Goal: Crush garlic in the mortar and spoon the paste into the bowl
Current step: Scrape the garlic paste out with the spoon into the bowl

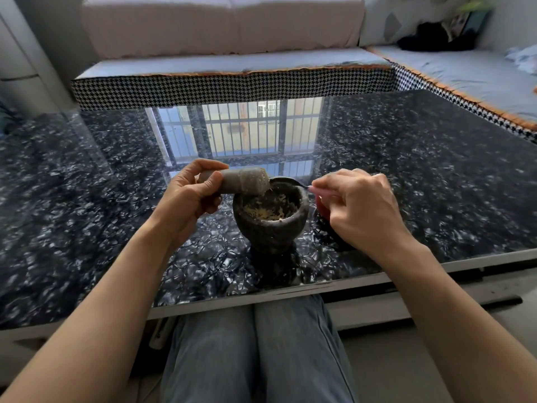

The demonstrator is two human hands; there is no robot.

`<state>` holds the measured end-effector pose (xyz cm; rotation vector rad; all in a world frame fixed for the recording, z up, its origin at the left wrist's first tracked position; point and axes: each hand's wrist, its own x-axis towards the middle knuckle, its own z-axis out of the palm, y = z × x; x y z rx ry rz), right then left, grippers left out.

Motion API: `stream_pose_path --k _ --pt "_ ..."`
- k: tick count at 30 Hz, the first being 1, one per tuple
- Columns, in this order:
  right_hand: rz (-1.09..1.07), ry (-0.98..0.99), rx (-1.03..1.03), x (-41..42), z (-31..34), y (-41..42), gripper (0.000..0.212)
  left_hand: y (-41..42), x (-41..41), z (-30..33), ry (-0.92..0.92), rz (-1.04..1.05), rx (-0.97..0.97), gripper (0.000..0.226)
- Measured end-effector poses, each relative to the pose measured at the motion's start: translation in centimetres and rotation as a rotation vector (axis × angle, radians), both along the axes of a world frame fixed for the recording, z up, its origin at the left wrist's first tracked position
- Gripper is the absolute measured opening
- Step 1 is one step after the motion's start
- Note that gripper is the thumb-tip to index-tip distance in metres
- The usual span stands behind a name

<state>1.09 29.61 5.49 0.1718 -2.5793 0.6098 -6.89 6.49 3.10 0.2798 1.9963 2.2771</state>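
Knees [255, 353] under table [436, 175]. My left hand [186, 199] grips the pestle [238, 181], its coated tip over the mortar [271, 216]. My right hand [360, 205] pinches the spoon [302, 186]. Paste [268, 210] sits in the mortar; bowl [321, 209] mostly hidden. Scrape tip downward, gently, inside the rim.

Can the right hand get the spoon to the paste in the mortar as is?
Probably yes. The right hand holds the spoon at the mortar rim; the left hand keeps the pestle off to the far-left edge, leaving the paste exposed.
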Motion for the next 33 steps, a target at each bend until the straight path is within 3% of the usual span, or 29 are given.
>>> stream_pose_path --k 11,21,33 --pt "0.036 -0.035 0.080 2.2 0.9 -0.4 0.022 0.2 0.4 0.2 0.036 0.039 -0.051 0.013" --pt "-0.147 -0.026 0.281 0.8 2.4 -1.8 0.022 0.5 0.8 0.6 0.059 0.062 -0.072 0.014" --pt "-0.102 -0.087 0.391 2.6 2.5 -3.6 0.018 0.7 1.3 0.6 0.092 0.111 -0.107 0.013"
